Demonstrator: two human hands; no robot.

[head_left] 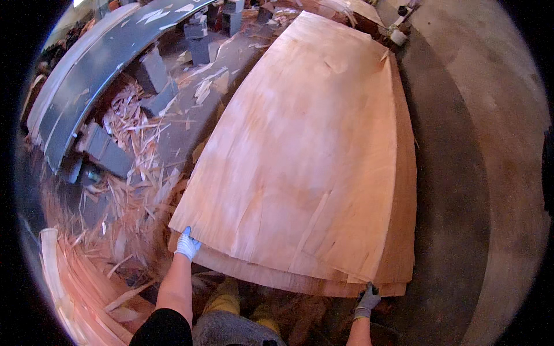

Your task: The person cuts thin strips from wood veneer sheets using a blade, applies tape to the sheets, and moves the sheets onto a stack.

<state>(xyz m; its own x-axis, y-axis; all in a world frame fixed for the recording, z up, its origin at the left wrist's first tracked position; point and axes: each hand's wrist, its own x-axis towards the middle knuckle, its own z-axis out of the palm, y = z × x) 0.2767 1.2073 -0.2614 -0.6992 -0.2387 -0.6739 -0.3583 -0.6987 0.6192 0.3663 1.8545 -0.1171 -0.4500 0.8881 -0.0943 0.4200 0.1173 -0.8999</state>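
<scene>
A large, thin wood veneer sheet point(294, 155) stretches away from me, pale orange-brown with streaked grain. It lies over another veneer sheet point(405, 190), whose edges stick out on the right and at the near end. My left hand point(187, 246), in a pale glove with bluish fingertips, pinches the top sheet's near left corner, thumb on top. At the near right corner, my right hand point(367, 302), in a grey glove with dark fingertips, closes on the sheet's edge. The fingers under both corners are hidden.
On the left, a long curved-looking dark metal beam point(86, 98) runs above grey blocks point(107, 151). Torn veneer scraps point(133, 202) litter the floor there. Long veneer strips point(81, 288) are heaped at the lower left. Concrete floor point(496, 144) extends on the right.
</scene>
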